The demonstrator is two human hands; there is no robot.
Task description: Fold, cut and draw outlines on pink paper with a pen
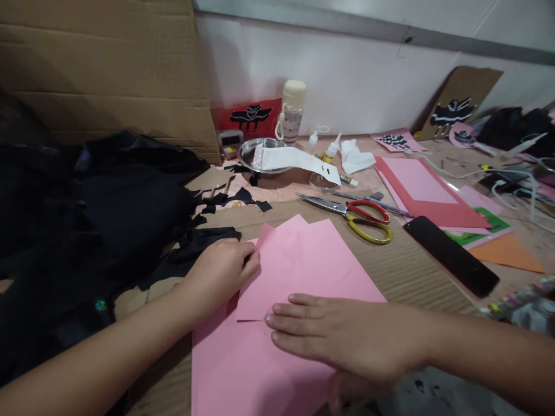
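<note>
Pink paper lies on brown cardboard, with a smaller folded pink sheet on top. My left hand pinches the left edge of the folded sheet, where a corner flap sticks up. My right hand rests flat across the lower part of the pink paper, its fingers stretched out to the left and touching the folded sheet's lower edge. Scissors with one red and one yellow handle lie just beyond the paper. The underside of the folded sheet is hidden.
Black fabric and scraps lie at left, below a cardboard panel. Behind stand a bottle, a metal plate and glue bottles. To the right are a black phone, red-pink card and cables.
</note>
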